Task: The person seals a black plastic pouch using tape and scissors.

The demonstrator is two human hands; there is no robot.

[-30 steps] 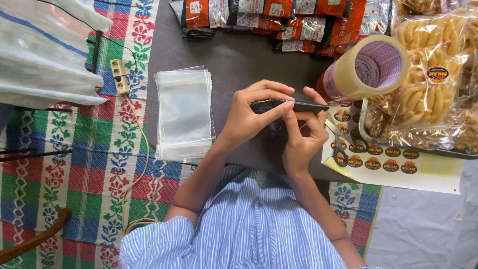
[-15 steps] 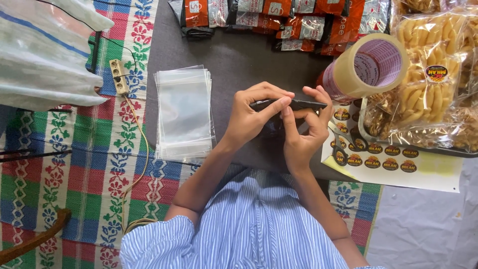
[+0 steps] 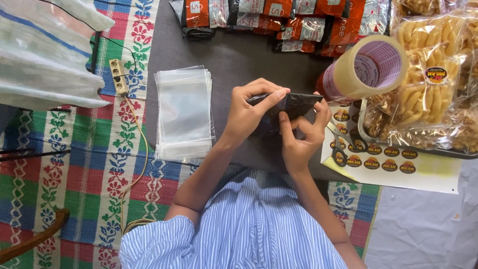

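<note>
While sitting at the table (image 3: 239, 55), we are pinching a small black pouch (image 3: 286, 107) with both hands, left hand (image 3: 251, 112) and right hand (image 3: 301, 137), just left of the tape roll (image 3: 366, 69).

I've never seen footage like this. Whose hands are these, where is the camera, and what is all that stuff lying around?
No machine here: a person wears a camera on the head, looking down at their own two hands. The left hand and right hand together hold a small dark plastic bag over a dark mat. Left of them lies a stack of clear plastic bags. To the right stand a roll of clear tape, a sheet of round stickers and packed yellow snacks. Orange and dark packets line the far edge; a power strip rests on the patterned cloth.
</note>
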